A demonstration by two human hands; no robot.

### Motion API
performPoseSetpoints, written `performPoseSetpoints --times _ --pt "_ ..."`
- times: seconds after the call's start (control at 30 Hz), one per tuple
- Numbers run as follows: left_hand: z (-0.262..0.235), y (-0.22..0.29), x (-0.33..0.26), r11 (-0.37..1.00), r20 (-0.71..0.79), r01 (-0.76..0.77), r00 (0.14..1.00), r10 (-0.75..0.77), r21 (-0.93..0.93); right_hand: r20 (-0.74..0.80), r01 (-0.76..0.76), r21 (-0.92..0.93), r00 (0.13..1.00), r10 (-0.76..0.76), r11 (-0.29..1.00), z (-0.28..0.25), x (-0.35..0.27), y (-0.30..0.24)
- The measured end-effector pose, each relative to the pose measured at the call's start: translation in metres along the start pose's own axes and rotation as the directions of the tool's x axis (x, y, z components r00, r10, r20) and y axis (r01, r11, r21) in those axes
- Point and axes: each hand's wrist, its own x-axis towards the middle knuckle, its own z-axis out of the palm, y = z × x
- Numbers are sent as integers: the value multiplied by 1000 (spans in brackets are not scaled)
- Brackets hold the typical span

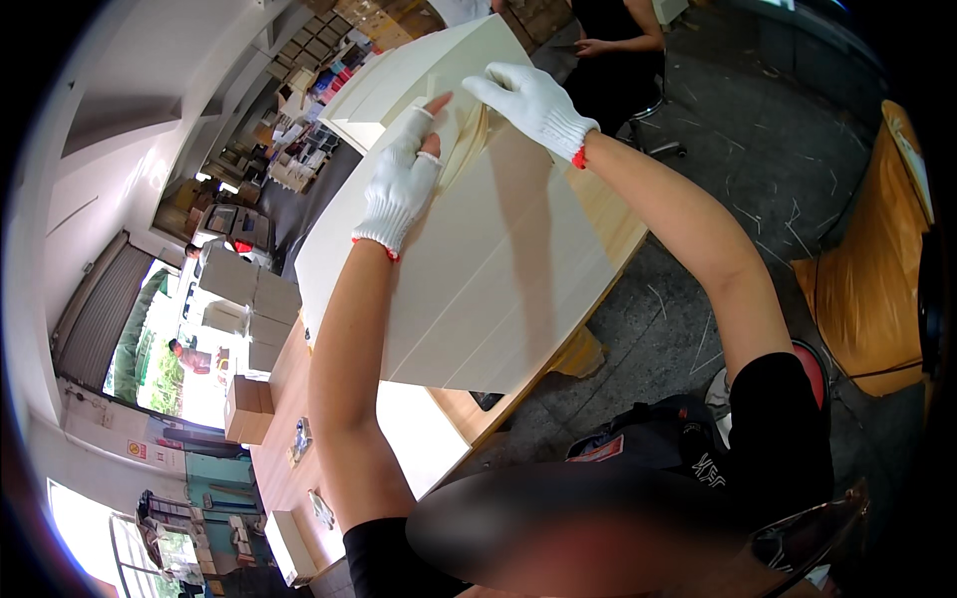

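Observation:
White knitted gloves with red cuffs cover both my hands. My left hand rests at the far part of a wide pale sheet, its bare thumb and one bare fingertip sticking out apart. Across from it, my right hand reaches over the sheet's far right side, fingers pointing left and stretched out. Between the hands lies a curved, cream-coloured strip or fold; I cannot tell which. Just beyond stands a stack of pale boards or boxes. A shadow falls across the sheet.
The wooden table carries a cardboard box and a long white box. At right, a brown wrapped bundle stands on the dark floor. Another person sits beyond my right hand. Cartons stand at left.

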Motion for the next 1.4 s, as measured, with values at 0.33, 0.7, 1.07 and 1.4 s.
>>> performPoseSetpoints --times 0.33,0.7,1.07,1.4 --pt "1 -4 1 995 81 37 996 -44 89 -21 17 16 1000 -17 1000 1 -3 -1" --pt "0 -8 4 997 110 77 991 -79 23 -28 21 15 999 -20 1000 1 -2 1" --pt "-4 13 1 990 142 123 981 -132 69 -46 0 41 999 2 999 0 -4 2" --pt "0 -1 4 994 150 108 982 -112 34 -55 -15 73 998 19 997 2 -4 3"
